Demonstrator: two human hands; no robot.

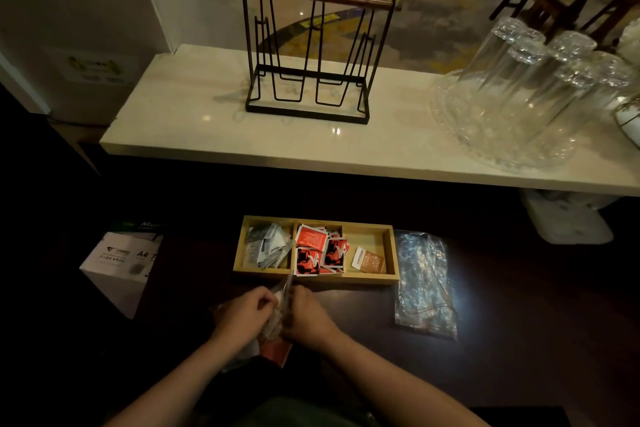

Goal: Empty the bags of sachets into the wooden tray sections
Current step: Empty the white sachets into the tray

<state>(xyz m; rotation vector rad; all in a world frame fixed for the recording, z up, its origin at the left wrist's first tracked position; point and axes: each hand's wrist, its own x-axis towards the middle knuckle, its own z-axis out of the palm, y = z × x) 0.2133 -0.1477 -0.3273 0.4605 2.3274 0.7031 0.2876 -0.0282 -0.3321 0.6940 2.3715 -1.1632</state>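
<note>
A wooden tray (389,255) with three sections lies on the dark table. Its left section holds grey sachets (268,246), the middle one red sachets (317,250), the right one a single brown sachet (369,259). In front of the tray my left hand (244,310) and my right hand (306,315) are both closed on the top of a clear plastic bag (277,322), which they hold between them. Red sachets (275,350) show through the bag's lower end. A flat clear bag (424,282) lies to the right of the tray.
A white A4 paper box (121,267) stands at the left. Behind the tray a pale marble counter (194,121) carries a black wire rack (308,55) and a glass tray of upturned glasses (526,94).
</note>
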